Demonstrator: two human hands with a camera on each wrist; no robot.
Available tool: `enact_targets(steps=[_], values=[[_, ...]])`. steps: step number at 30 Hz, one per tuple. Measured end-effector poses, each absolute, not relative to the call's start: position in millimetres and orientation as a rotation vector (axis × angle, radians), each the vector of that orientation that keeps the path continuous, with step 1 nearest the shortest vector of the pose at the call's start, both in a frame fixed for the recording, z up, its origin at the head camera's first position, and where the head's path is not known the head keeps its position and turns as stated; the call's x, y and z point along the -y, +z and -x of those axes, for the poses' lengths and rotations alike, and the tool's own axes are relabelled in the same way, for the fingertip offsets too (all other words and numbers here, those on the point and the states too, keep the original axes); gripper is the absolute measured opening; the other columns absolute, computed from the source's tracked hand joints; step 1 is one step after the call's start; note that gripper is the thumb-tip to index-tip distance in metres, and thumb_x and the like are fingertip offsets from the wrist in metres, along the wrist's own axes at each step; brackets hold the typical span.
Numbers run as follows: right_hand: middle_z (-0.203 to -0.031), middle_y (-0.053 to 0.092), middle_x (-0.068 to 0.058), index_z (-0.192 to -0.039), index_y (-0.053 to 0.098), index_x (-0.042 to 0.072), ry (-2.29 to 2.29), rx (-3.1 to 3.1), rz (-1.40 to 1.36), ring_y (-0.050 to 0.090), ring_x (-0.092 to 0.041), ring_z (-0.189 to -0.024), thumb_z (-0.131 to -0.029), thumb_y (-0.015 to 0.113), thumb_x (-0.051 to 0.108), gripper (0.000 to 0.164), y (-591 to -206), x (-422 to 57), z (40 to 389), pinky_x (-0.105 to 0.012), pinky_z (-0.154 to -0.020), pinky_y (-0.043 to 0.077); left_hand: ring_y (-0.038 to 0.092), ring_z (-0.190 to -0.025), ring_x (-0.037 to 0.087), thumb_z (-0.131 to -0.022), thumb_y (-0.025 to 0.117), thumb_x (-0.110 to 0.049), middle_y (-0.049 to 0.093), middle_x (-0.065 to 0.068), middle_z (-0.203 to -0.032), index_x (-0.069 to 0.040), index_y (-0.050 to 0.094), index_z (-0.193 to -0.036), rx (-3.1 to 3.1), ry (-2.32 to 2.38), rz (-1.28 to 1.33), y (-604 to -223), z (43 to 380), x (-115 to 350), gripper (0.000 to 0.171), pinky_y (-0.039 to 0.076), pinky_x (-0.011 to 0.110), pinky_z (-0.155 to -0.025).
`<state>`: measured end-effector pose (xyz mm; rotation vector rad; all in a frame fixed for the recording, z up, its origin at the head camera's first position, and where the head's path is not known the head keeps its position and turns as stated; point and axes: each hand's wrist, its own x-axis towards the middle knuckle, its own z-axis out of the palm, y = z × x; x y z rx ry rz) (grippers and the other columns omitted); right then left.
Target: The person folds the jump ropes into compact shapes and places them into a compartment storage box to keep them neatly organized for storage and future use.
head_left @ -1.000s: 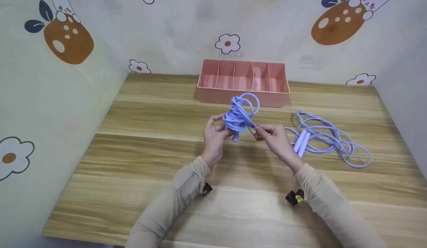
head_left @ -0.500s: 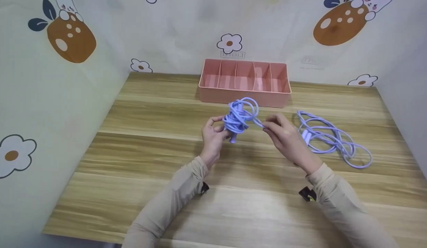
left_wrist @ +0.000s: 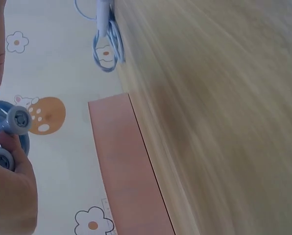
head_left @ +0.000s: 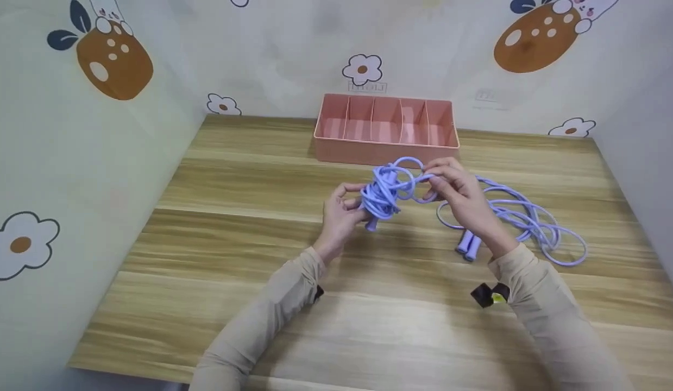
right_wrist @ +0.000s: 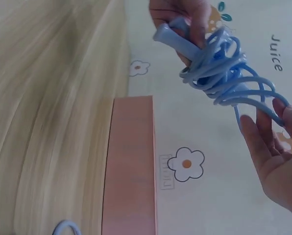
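Firmly, the left hand (head_left: 341, 217) is curling its fingers and thumb round the handles (right_wrist: 180, 43) of the wound rope (head_left: 382, 195), and two handle ends are poking out past the grip. Opposite, the right hand (head_left: 466, 201) is bending its fingers and thumb about slack loops of that same rope, leaving only a narrow opening; exactly where the thumb is meeting the cord, I cannot tell. Blue coils are wrapping untidily across the handles, and the whole bundle is hanging between the hands, lifted above the table (head_left: 206, 233). Beige sleeves (head_left: 282, 298) are covering both forearms, with a black device (head_left: 483, 295) showing under the right wrist. Just beyond the right hand, a loose rope (head_left: 530, 212) is lying in tangled loops, its own pair of handles resting side by side. Farther back, a pink box (head_left: 385, 152) with five compartments is standing near the patterned wall (head_left: 282, 54).
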<state>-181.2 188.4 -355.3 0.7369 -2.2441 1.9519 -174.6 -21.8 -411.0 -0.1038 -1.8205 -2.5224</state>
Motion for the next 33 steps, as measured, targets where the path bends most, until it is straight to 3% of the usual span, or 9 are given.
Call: enact_targets(steps=[5,10,13,18,20,28,30,33], values=[[-0.120,0.045,-0.008,-0.093,0.065,0.013,2.213,2.325,-0.491,0.056,-0.008,-0.067,-0.094,0.046,0.007,0.021,-352.6,-191.2,185.8,-0.023,-0.061,0.053,0.066,-0.083,0.026,-0.067,0.055,0.023,0.061,0.030,-0.100,0.015,0.049,-0.102,1.855,-2.452,0.313,-416.7,176.9,28.0,0.037,0.055,0.036,-0.069],[-0.116,0.057,-0.002,-0.093,0.069,0.022,2.278,2.408,-0.390,0.058,-0.008,-0.067,-0.092,0.052,0.015,0.017,-356.5,-196.0,190.3,-0.026,-0.064,0.055,0.065,-0.089,0.030,-0.070,0.058,0.022,0.060,0.028,-0.105,0.016,0.052,-0.100,1.926,-2.326,0.470,-419.0,180.7,33.7,0.032,0.055,0.036,-0.071],[-0.101,0.063,-0.001,-0.097,0.070,0.018,2.206,2.444,-0.373,0.060,-0.010,-0.065,-0.090,0.057,0.016,0.015,-360.1,-197.4,191.3,-0.024,-0.062,0.054,0.064,-0.091,0.030,-0.072,0.060,0.019,0.061,0.026,-0.107,0.013,0.055,-0.100,2.011,-2.272,0.530,-418.1,181.1,36.5,0.029,0.056,0.038,-0.065],[-0.081,0.063,0.004,-0.100,0.065,-0.009,2.028,2.400,-0.400,0.061,-0.008,-0.062,-0.086,0.059,0.004,0.020,-367.5,-193.6,191.1,-0.021,-0.059,0.053,0.064,-0.092,0.030,-0.074,0.061,0.016,0.060,0.026,-0.108,0.011,0.056,-0.100,2.131,-2.211,0.608,-409.0,175.9,38.5,0.027,0.055,0.037,-0.058],[-0.076,0.064,0.005,-0.098,0.063,-0.014,1.957,2.363,-0.408,0.062,-0.007,-0.061,-0.084,0.060,-0.003,0.018,-370.9,-190.2,190.7,-0.021,-0.059,0.054,0.064,-0.093,0.031,-0.074,0.061,0.016,0.060,0.026,-0.107,0.012,0.056,-0.101,2.147,-2.205,0.618,-402.7,172.0,38.7,0.027,0.056,0.034,-0.060],[-0.076,0.066,-0.018,-0.089,0.061,-0.017,1.798,2.263,-0.306,0.060,-0.004,-0.056,-0.078,0.063,-0.009,0.013,-366.1,-172.9,178.1,-0.020,-0.054,0.053,0.063,-0.095,0.031,-0.075,0.061,0.014,0.060,0.028,-0.106,0.014,0.055,-0.101,2.154,-2.212,0.643,-394.2,167.5,36.1,0.027,0.054,0.032,-0.074],[-0.076,0.062,-0.017,-0.090,0.052,-0.018,1.844,2.232,-0.274,0.060,-0.005,-0.054,-0.076,0.061,-0.014,0.017,-364.7,-170.4,176.7,-0.020,-0.052,0.053,0.063,-0.095,0.031,-0.075,0.062,0.014,0.060,0.027,-0.106,0.013,0.055,-0.100,2.161,-2.213,0.649,-394.5,167.5,35.9,0.026,0.054,0.032,-0.074],[-0.075,0.054,-0.010,-0.098,0.044,-0.010,1.914,2.233,-0.238,0.059,-0.006,-0.051,-0.075,0.059,-0.018,0.028,-371.9,-173.1,181.2,-0.022,-0.050,0.053,0.062,-0.096,0.033,-0.075,0.062,0.014,0.060,0.028,-0.106,0.014,0.056,-0.099,2.183,-2.180,0.690,-395.1,166.9,35.3,0.024,0.053,0.032,-0.078]])
